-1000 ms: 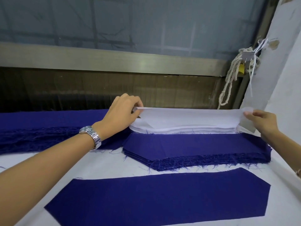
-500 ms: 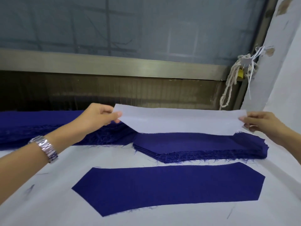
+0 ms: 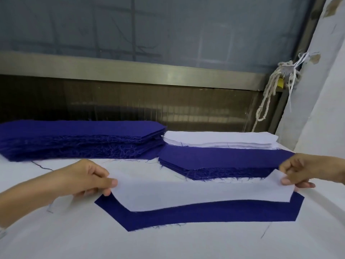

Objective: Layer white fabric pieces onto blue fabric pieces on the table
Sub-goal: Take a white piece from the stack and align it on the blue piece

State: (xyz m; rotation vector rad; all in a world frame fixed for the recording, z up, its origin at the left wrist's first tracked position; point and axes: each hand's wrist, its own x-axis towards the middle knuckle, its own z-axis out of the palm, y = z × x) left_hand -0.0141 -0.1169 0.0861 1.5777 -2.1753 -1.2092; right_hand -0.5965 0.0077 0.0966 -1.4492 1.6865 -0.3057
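Observation:
I hold a long white fabric piece (image 3: 196,193) stretched between both hands just above a single blue fabric piece (image 3: 214,212) that lies flat on the white table (image 3: 168,243). My left hand (image 3: 87,180) pinches its left end. My right hand (image 3: 306,171) pinches its right end. The white piece covers the far part of the blue piece; the blue near edge and both angled ends still show. Behind, a stack of white pieces (image 3: 220,140) rests on a stack of blue pieces (image 3: 220,161).
A thick pile of frayed blue fabric (image 3: 78,139) lies at the back left. A metal rail and dark panel (image 3: 130,71) run along the table's far edge. A knotted rope (image 3: 268,94) hangs at the back right beside a white wall (image 3: 321,90).
Both hands lifted the top white piece off the white stack and carried it toward me, down over the single blue piece. The view has tilted, so the stacks sit farther back.

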